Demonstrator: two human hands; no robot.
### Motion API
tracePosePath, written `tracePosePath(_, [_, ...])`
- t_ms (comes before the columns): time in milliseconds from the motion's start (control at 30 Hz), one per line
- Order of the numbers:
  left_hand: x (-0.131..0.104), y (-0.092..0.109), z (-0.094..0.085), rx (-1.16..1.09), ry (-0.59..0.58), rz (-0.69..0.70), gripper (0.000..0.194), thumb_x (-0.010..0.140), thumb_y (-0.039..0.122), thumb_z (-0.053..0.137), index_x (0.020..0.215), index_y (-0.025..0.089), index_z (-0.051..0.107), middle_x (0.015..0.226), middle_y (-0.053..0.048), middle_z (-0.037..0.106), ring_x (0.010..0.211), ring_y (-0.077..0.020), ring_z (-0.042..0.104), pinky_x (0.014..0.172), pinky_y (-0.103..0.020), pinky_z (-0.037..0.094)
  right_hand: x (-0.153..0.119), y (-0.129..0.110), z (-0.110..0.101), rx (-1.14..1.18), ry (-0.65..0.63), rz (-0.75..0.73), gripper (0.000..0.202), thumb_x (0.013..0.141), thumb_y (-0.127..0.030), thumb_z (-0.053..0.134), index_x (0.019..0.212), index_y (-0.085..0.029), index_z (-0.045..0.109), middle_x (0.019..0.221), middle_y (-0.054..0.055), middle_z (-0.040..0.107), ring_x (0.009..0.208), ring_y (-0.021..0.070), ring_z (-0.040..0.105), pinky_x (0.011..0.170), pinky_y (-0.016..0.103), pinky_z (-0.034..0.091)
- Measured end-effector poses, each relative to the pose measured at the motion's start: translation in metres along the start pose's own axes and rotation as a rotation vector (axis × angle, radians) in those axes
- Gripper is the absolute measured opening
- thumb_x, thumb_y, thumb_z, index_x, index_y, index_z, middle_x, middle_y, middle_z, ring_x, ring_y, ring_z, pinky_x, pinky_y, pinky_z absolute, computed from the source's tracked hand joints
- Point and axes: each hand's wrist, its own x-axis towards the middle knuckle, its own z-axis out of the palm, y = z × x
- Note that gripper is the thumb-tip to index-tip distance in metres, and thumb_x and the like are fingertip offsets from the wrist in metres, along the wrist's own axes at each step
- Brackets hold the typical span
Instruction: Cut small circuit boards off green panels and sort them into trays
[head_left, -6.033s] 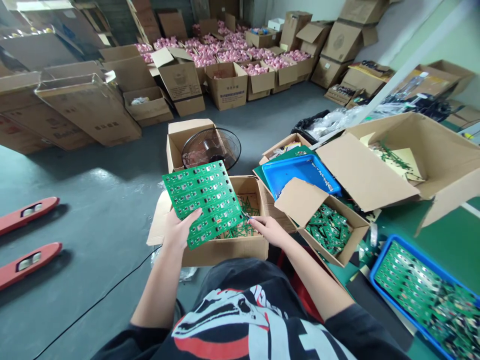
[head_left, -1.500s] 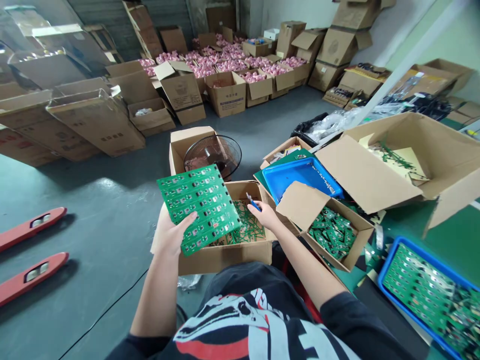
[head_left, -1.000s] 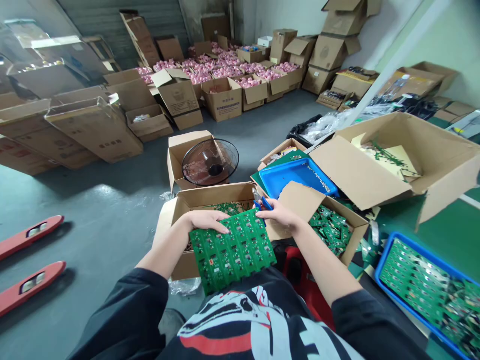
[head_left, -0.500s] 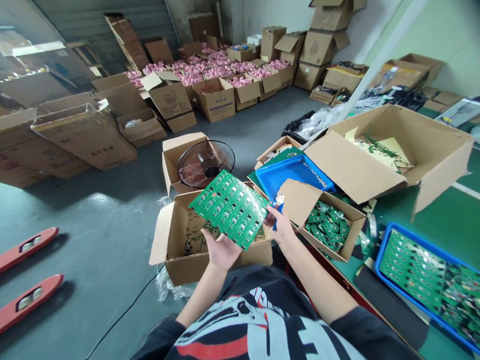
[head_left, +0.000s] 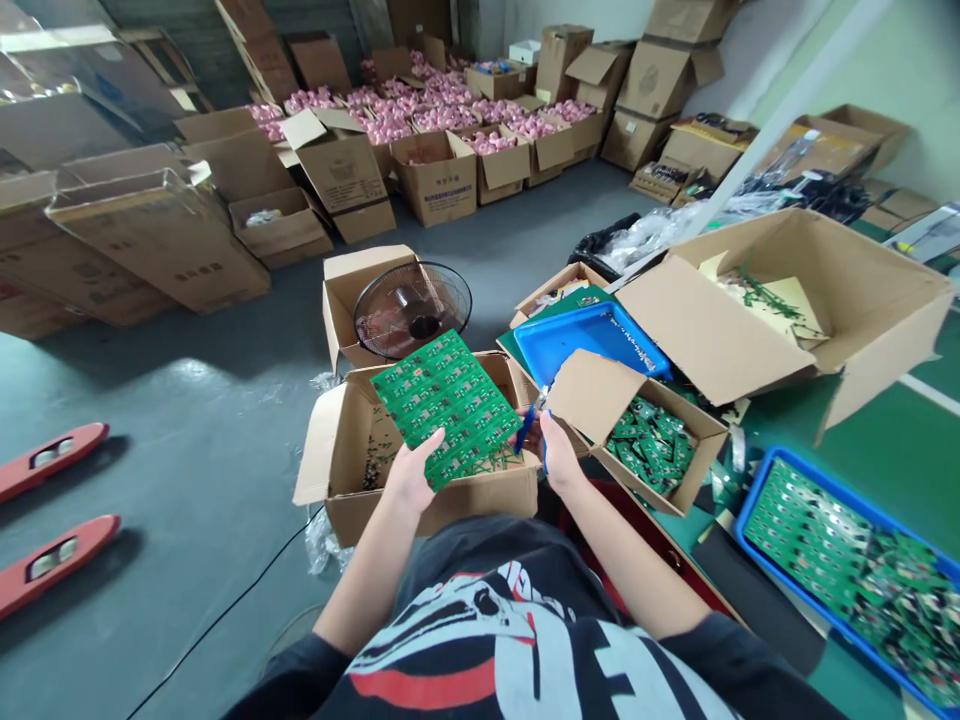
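Legible text: none.
- Brown cardboard carton with raised flap (head_left: 352, 180): dark printed lines and a round mark on the side, too small to read.
- Brown cardboard carton of pink goods (head_left: 437, 185): printed lines on the front face, blurred.
- Blue plastic tray (head_left: 592, 340): strip of white marks along its right rim, unreadable.
- Black shirt (head_left: 510, 640): white and red graphic only, no words discernible.

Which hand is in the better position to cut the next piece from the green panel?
Probably the right hand: it already holds the blue-handled cutters at the right edge of the green circuit panel. The left hand grips the panel's lower edge, holding it above the open cardboard box.
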Motion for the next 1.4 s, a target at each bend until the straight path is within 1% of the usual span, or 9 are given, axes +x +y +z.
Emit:
tracePosePath(133, [-0.004, 0.022, -0.007, 0.045, -0.026, 0.052, 0.036, 0.054, 0.016, 0.075, 0.088, 0.015, 0.063, 0.080, -0.006, 0.070, 0.079, -0.0257, 0.066, 0.072, -0.043, 0.055, 0.001, -0.022, -0.019, -0.248, -0.203, 0.011, 0.053, 0.074, -0.063, 0.046, 0.090, -0.016, 0.062, 0.070, 0.003, 0.062, 0.061, 0.0147, 0.057, 0.064, 0.031, 0.048])
tracePosePath(300, [-0.007, 0.036, -0.012, 0.082, -0.045, 0.118, 0.045, 0.050, 0.017, 0.078, 0.093, 0.015, 0.064, 0.086, -0.007, 0.070, 0.084, -0.0267, 0.065, 0.074, -0.043, 0.054, -0.001, -0.044, -0.019, -0.598, -0.430, -0.035, 0.047, 0.077, -0.059, 0.046, 0.073, -0.016, 0.064, 0.070, 0.003, 0.062, 0.065, 0.0149, 0.055, 0.067, 0.029, 0.044])
tracePosePath(567, [-0.013, 0.041, -0.013, 0.095, -0.071, 0.104, 0.053, 0.049, 0.019, 0.080, 0.099, 0.016, 0.062, 0.090, -0.008, 0.069, 0.088, -0.0276, 0.064, 0.075, -0.043, 0.054, -0.005, -0.055, -0.012, -0.673, -0.550, -0.062, 0.051, 0.080, -0.058, 0.039, 0.070, -0.015, 0.064, 0.069, 0.003, 0.060, 0.067, 0.0152, 0.054, 0.068, 0.027, 0.042])
tracePosePath(667, [-0.015, 0.042, -0.014, 0.106, -0.061, 0.105, 0.052, 0.047, 0.019, 0.081, 0.096, 0.015, 0.063, 0.090, -0.008, 0.069, 0.086, -0.0281, 0.064, 0.075, -0.044, 0.054, -0.005, -0.055, -0.011, -0.671, -0.552, -0.044, 0.048, 0.079, -0.057, 0.043, 0.070, -0.015, 0.065, 0.066, 0.002, 0.059, 0.063, 0.0138, 0.053, 0.063, 0.025, 0.041])
tracePosePath(867, [-0.012, 0.045, -0.013, 0.151, -0.071, 0.196, 0.058, 0.044, 0.023, 0.082, 0.099, 0.018, 0.063, 0.090, -0.006, 0.070, 0.087, -0.0261, 0.064, 0.077, -0.042, 0.052, -0.001, -0.042, -0.009, -0.660, -0.450, 0.015, 0.048, 0.079, -0.056, 0.043, 0.087, -0.014, 0.066, 0.056, -0.002, 0.053, 0.049, 0.0102, 0.047, 0.050, 0.022, 0.036])
tracePosePath(1033, [-0.001, 0.042, -0.018, 0.240, 0.042, 0.322, 0.053, 0.042, 0.029, 0.082, 0.090, 0.014, 0.065, 0.084, -0.006, 0.069, 0.078, -0.0232, 0.064, 0.076, -0.039, 0.052, 0.004, -0.034, 0.004, -1.001, -0.276, -0.096, 0.043, 0.081, -0.052, 0.041, 0.080, -0.019, 0.067, 0.062, 0.002, 0.061, 0.064, 0.0177, 0.057, 0.058, 0.025, 0.037])
tracePosePath(1233, [0.004, 0.031, -0.016, 0.314, 0.171, 0.417, 0.046, 0.047, 0.032, 0.079, 0.087, 0.014, 0.065, 0.082, -0.005, 0.069, 0.081, -0.0237, 0.063, 0.077, -0.038, 0.050, 0.006, -0.027, 0.021, -1.324, -0.163, -0.074, 0.043, 0.083, -0.055, 0.038, 0.088, -0.025, 0.068, 0.076, 0.007, 0.068, 0.078, 0.0252, 0.062, 0.060, 0.027, 0.037])
tracePosePath(1333, [0.001, 0.033, -0.013, 0.376, 0.216, 0.469, 0.042, 0.048, 0.031, 0.078, 0.085, 0.015, 0.065, 0.080, -0.005, 0.069, 0.084, -0.0245, 0.063, 0.078, -0.037, 0.050, 0.008, -0.022, 0.021, -1.314, -0.148, -0.073, 0.043, 0.082, -0.056, 0.038, 0.090, -0.025, 0.068, 0.074, 0.006, 0.068, 0.076, 0.0240, 0.062, 0.060, 0.027, 0.037])
tracePosePath(1400, [-0.002, 0.040, -0.012, 0.385, 0.164, 0.481, 0.044, 0.048, 0.029, 0.078, 0.088, 0.016, 0.065, 0.080, -0.004, 0.069, 0.083, -0.0243, 0.063, 0.077, -0.036, 0.050, 0.010, -0.019, 0.017, -1.177, -0.215, -0.085, 0.043, 0.082, -0.055, 0.038, 0.090, -0.023, 0.067, 0.071, 0.004, 0.066, 0.072, 0.0219, 0.062, 0.061, 0.027, 0.039])
